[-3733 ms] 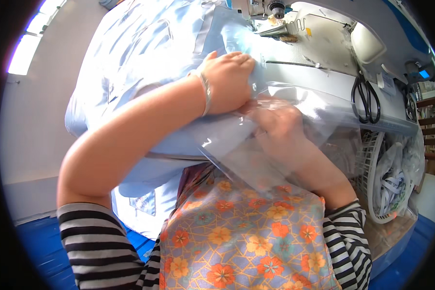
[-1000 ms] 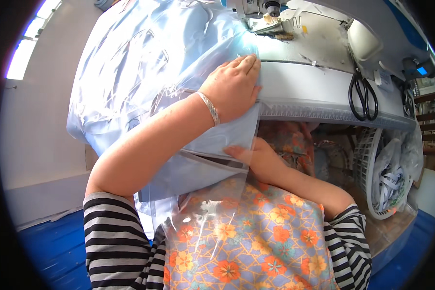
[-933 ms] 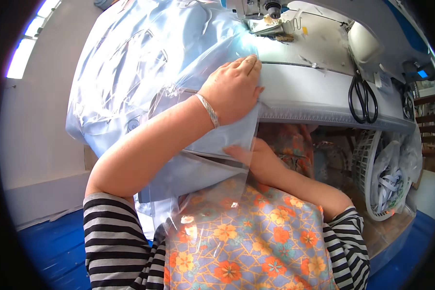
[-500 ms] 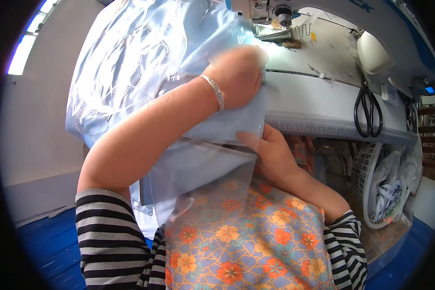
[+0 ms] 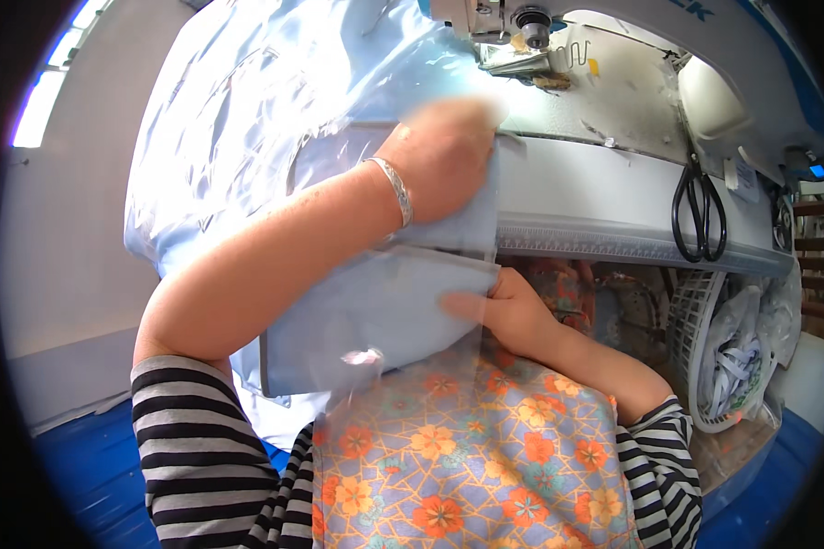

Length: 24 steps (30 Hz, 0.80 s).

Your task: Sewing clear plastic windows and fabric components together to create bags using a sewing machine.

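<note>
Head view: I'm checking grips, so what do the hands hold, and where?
The right hand pinches the right edge of the folded light-blue cloth in its clear plastic bag; the left hand presses flat on its upper part.

Bright daylight from a window [image 5: 50,101] at ten o'clock; glare whitens the plastic; the left hand [image 5: 444,156] seems motion-blurred; fisheye rim bends and blackens.

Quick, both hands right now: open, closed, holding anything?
Left hand: blurred, pressed on the folded blue fabric; grip cannot be told.
Right hand: closed on that fabric's edge inside the clear plastic bag.
</note>
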Motion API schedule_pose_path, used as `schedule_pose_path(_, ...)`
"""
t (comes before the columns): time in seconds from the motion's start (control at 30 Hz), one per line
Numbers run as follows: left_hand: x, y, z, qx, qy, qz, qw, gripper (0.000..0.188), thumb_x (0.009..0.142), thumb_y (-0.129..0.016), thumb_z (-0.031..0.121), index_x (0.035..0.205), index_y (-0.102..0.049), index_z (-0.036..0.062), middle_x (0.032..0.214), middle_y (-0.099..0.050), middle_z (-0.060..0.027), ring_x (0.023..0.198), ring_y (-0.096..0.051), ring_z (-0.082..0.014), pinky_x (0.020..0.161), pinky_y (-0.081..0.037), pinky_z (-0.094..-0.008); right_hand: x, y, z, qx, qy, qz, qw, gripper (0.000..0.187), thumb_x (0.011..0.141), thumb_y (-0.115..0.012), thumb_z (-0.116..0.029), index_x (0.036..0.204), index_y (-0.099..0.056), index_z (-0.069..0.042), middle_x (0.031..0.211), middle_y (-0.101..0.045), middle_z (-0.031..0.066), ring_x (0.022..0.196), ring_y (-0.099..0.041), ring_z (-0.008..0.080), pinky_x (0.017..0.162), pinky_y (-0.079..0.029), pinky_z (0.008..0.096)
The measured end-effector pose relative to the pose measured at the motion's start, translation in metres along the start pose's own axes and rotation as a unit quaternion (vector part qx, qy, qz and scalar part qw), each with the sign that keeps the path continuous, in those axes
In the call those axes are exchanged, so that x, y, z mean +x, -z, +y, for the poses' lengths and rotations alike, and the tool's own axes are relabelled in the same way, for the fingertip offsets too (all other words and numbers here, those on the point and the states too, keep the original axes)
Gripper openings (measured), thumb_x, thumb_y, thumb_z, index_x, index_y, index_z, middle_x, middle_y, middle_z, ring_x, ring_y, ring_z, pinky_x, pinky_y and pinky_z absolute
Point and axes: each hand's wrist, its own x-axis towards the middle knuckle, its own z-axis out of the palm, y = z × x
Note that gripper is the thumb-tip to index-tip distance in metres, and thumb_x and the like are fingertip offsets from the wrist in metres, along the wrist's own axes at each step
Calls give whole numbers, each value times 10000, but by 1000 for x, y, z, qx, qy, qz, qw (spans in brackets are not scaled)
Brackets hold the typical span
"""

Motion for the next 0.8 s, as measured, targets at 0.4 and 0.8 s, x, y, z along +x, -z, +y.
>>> schedule_pose_path(0.4,22,0,-22,27,-32,9,999,312,845,-519,100,1113,-596,-39,1126,-612,-134,1082,-566,-268,961,-430,-379,10,19,12,-70,48,-1,996,317,931,-590,-102,1223,-545,13,1125,-629,43,1017,-572,104,891,-466,272)
schedule_pose_path(0.8,13,-1,-18,32,-20,27,999,415,826,-604,183,1178,-569,-33,1194,-597,-132,1156,-531,-274,1005,-393,-394,-4,21,12,19,77,22,997,308,930,-569,-59,1231,-529,-5,1151,-616,48,1050,-558,114,928,-446,289)
